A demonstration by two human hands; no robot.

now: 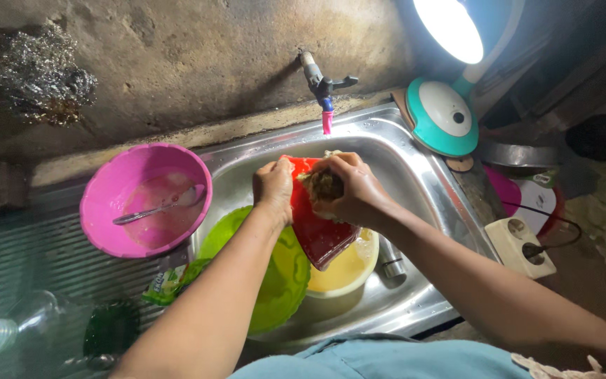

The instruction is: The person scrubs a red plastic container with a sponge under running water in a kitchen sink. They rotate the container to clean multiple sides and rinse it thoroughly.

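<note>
Steel sink [415, 175], dim light: left hand [273, 188] grips the red dish [320, 228] by its rim, right hand [348, 189] clenches a scrubber [322, 184] (probably light, stiff, slippery plastic).

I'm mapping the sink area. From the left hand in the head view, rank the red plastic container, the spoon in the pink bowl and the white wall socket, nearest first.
1. Red plastic container: held by the left hand, over the sink.
2. Metal spoon: to its left, in the pink plastic bowl.
3. White wall socket: far right, beyond the sink.

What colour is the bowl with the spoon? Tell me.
Pink bowl, holding a metal spoon; head view.
</note>
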